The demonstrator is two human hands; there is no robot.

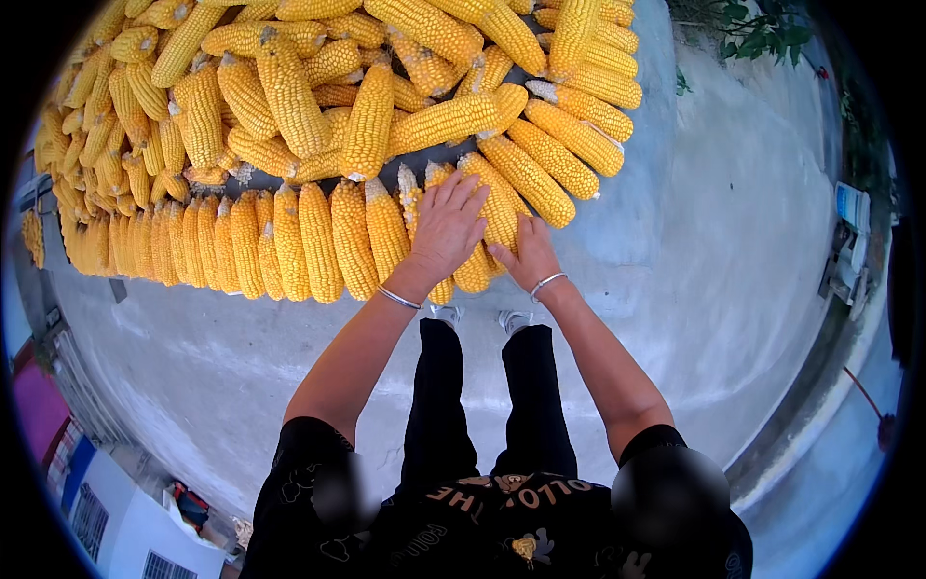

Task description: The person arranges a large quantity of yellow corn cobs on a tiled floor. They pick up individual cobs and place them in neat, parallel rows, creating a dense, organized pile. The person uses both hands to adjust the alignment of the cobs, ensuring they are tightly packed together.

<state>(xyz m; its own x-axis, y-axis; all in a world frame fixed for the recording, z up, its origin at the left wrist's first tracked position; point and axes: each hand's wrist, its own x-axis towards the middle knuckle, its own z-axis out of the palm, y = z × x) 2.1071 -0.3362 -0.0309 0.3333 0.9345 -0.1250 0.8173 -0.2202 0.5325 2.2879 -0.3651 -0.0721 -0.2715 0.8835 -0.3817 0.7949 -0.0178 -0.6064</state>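
My left hand (452, 221) lies palm down over the cobs at the bend of a stacked edge, its fingertips against the upper part of a yellow corn cob (499, 206). Whether it grips anything underneath is hidden. Around the lower end of that same cob, my right hand (532, 253) has its thumb on one side and its fingers on the other. The cob slants outward on top of other cobs (472, 271). Just left of my left hand, a cob with a pale, sparsely kernelled tip (408, 195) stands in the row.
A long row of cobs (289, 242) runs left, side by side with ends outward. More cobs (561, 137) line the right edge. Loose cobs (296, 94) are heaped behind them. Concrete ground (723, 275) lies around my shoes (515, 320). A leafy plant (767, 32) grows at upper right.
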